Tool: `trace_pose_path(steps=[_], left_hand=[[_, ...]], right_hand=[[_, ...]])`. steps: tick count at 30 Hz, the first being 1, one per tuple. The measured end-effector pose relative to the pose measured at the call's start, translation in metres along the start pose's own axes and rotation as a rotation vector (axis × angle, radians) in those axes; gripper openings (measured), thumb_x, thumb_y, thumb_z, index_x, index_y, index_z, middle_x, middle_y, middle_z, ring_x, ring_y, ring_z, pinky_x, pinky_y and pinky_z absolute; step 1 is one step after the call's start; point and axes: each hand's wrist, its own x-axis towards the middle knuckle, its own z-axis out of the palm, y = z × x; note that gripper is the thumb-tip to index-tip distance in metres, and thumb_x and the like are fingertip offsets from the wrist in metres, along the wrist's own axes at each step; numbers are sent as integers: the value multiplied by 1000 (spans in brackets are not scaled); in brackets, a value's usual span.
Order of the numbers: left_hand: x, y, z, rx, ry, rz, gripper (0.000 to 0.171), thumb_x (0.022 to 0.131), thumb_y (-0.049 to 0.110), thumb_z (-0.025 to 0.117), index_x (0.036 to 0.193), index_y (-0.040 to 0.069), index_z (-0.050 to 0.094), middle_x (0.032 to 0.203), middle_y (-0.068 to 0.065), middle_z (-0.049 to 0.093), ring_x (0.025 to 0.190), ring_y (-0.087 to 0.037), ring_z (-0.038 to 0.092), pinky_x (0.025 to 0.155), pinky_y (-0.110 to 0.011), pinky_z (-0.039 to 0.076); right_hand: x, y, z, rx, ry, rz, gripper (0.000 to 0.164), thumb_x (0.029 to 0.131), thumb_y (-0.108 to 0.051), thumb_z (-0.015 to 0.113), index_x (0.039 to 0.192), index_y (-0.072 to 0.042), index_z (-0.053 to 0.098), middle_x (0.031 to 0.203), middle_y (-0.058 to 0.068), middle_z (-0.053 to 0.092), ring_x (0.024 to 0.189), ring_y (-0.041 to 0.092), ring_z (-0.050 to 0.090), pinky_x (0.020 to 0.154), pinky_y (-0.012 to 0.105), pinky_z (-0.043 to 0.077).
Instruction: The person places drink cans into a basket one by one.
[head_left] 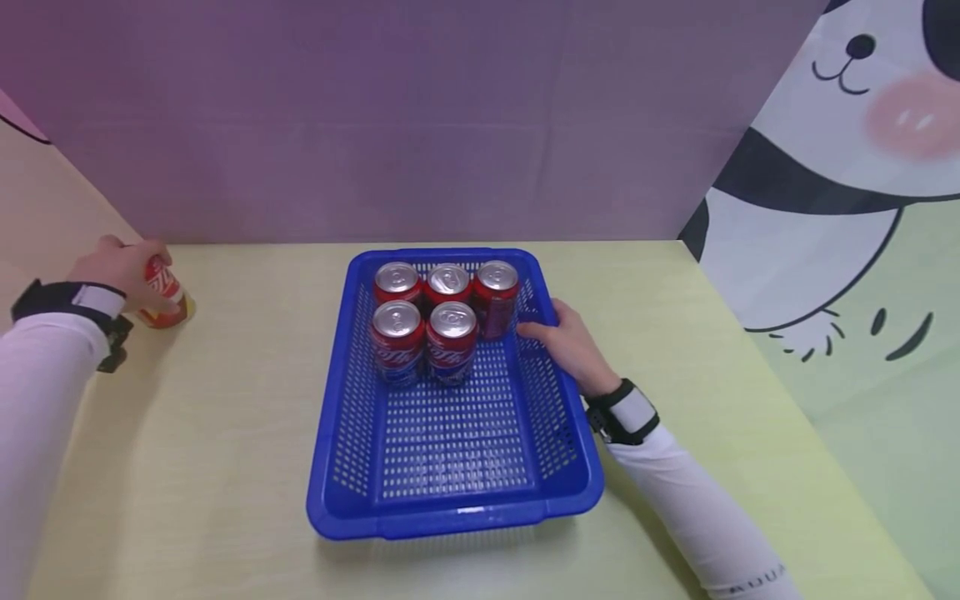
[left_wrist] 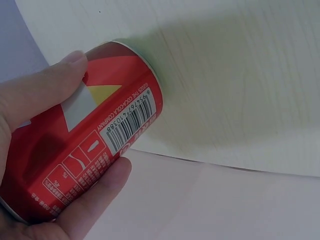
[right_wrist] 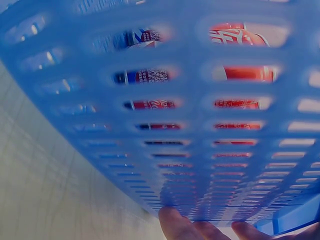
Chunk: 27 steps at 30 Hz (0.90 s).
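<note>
At the far left of the table, my left hand (head_left: 123,271) grips a red cola can (head_left: 162,285). The left wrist view has this can (left_wrist: 80,135) tilted, thumb and fingers round its sides, its end close over the table and a barcode showing. My right hand (head_left: 576,348) holds the right rim of a blue perforated plastic basket (head_left: 465,522), with the thumb over the inside edge. From the right wrist, fingertips (right_wrist: 172,222) show low against the basket wall (right_wrist: 195,115). Several red-and-blue soda cans (head_left: 397,346) stand upright in its far half.
The pale wooden table (head_left: 240,467) spreads out on both sides of the basket. A purple panel (head_left: 420,125) rises along the back edge. To the right, a wall with a panda drawing (head_left: 817,250) borders the table; another pale wall (head_left: 45,200) is at left.
</note>
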Motion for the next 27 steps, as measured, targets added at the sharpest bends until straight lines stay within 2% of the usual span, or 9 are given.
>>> trace_pose_path(steps=[6, 9, 12, 16, 19, 22, 25, 27], left_hand=[[0, 5, 0, -8, 25, 25, 80, 67, 29, 92, 125, 1, 44, 110, -40, 27, 86, -62, 37, 57, -67, 46], [-5, 7, 0, -17, 28, 50, 78, 70, 27, 90, 127, 0, 43, 112, -40, 27, 87, -62, 38, 57, -66, 47], [-18, 11, -3, -12, 48, 105, 71, 73, 19, 87, 126, -3, 45, 112, -40, 29, 91, -59, 38, 60, -65, 46], [-35, 20, -10, -14, 140, 156, 61, 74, 7, 81, 124, -5, 49, 111, -39, 33, 100, -55, 34, 64, -63, 42], [-49, 29, -18, -8, 226, 176, 59, 72, 9, 82, 122, -5, 53, 110, -37, 34, 102, -52, 32, 64, -56, 40], [-64, 39, -31, -4, 268, 186, 60, 71, 12, 85, 121, -5, 55, 112, -36, 34, 102, -51, 33, 61, -51, 40], [-80, 54, -43, 11, 299, 244, 60, 72, 15, 87, 120, -4, 56, 114, -34, 35, 102, -50, 36, 60, -51, 42], [-91, 69, -50, 39, 329, 322, 58, 70, 14, 88, 117, -2, 59, 113, -32, 38, 100, -48, 39, 62, -53, 43]], right_hand=[[-3, -3, -4, -11, 7, -6, 52, 92, -12, 63, 137, 5, 42, 124, 25, 56, 104, 42, 61, 81, 47, 55], [-4, -3, -3, -10, 12, -12, 51, 92, -12, 63, 136, 5, 42, 123, 25, 56, 104, 42, 61, 81, 48, 55], [-3, -1, -1, -4, 1, -8, 52, 92, -12, 63, 135, 6, 42, 123, 26, 56, 106, 44, 60, 84, 49, 54], [-1, 0, -1, -2, 4, -10, 52, 91, -12, 64, 134, 7, 43, 122, 26, 56, 106, 45, 60, 86, 52, 53], [0, 1, -1, -8, 13, -13, 52, 91, -12, 64, 134, 7, 43, 120, 26, 57, 103, 44, 61, 84, 52, 53], [0, 0, 0, -9, 5, -11, 52, 91, -13, 64, 135, 7, 43, 121, 26, 57, 102, 42, 62, 82, 50, 55], [0, 0, 0, -8, 2, -5, 53, 91, -13, 65, 136, 5, 43, 123, 25, 57, 103, 41, 62, 83, 48, 54], [-1, 0, 1, -2, 1, 0, 53, 91, -13, 65, 137, 5, 43, 124, 25, 56, 105, 42, 61, 85, 48, 54]])
